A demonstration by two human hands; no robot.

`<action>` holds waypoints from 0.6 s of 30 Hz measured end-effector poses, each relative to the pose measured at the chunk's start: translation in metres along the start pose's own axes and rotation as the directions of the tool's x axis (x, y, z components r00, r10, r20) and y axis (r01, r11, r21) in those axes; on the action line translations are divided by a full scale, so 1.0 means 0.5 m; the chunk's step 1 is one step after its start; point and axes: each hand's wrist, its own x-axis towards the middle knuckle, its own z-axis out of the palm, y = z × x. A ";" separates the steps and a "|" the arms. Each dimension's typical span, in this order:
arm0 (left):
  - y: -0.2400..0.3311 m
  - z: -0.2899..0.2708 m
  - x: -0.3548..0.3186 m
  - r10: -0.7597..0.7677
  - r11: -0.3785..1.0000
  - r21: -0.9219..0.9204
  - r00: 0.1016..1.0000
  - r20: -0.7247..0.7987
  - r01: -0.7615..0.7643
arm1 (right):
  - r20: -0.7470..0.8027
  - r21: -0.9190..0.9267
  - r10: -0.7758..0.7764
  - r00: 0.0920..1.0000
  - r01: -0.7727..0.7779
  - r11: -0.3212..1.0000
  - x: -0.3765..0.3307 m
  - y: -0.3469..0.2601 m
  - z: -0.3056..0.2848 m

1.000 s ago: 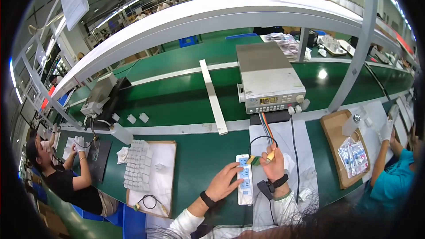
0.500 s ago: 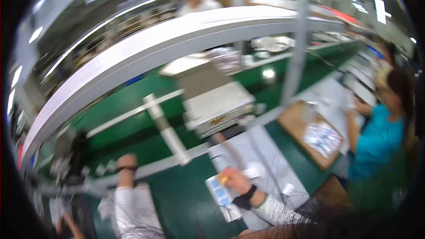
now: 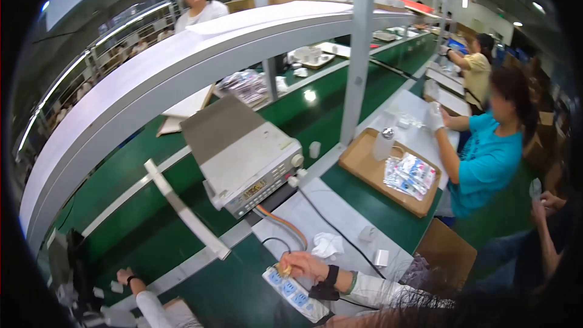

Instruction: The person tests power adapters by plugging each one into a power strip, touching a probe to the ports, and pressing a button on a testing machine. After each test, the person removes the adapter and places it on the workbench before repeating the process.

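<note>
My left hand (image 3: 126, 276), with a black band at its wrist, reaches over the far bench edge at the lower left. It is right beside a small white block (image 3: 116, 287); its fingers are too small to make out. My right hand (image 3: 305, 265), wearing a dark wrist strap, is closed in a pinch on a small yellowish piece (image 3: 283, 269). That piece is at the upper end of a white power strip (image 3: 296, 294) with blue sockets, and my fingers partly hide it. Just beyond lies a crumpled white tissue (image 3: 328, 245).
A grey bench instrument (image 3: 243, 152) with a display and cables stands ahead. A white bar (image 3: 188, 209) crosses the green conveyor (image 3: 130, 200). To the right, a brown tray (image 3: 358, 167) holds a bottle and silvery packets beside a co-worker in a turquoise shirt (image 3: 489, 167).
The view has turned right and grown sharper. My left hand has moved closer to the small white blocks. My right hand stays at the power strip's upper end.
</note>
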 end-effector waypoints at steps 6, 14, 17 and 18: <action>0.038 -0.199 -0.196 0.191 0.816 -0.458 0.912 -0.363 -0.354 | -0.115 0.109 -0.266 0.957 0.278 0.954 -0.008 -0.019 -0.004; 0.150 -0.361 -0.721 0.581 -0.500 -0.852 0.668 -0.464 -0.158 | -0.271 0.039 -0.613 0.742 0.645 0.763 -0.034 -0.126 0.013; 0.222 -0.331 -0.843 0.636 -0.579 -0.815 0.628 -0.448 0.006 | -0.262 0.003 -0.570 0.779 0.592 0.806 -0.024 -0.112 0.022; 0.242 -0.317 -0.864 0.644 -0.577 -0.817 0.622 -0.444 0.014 | -0.255 -0.025 -0.551 0.794 0.565 0.825 -0.021 -0.105 0.025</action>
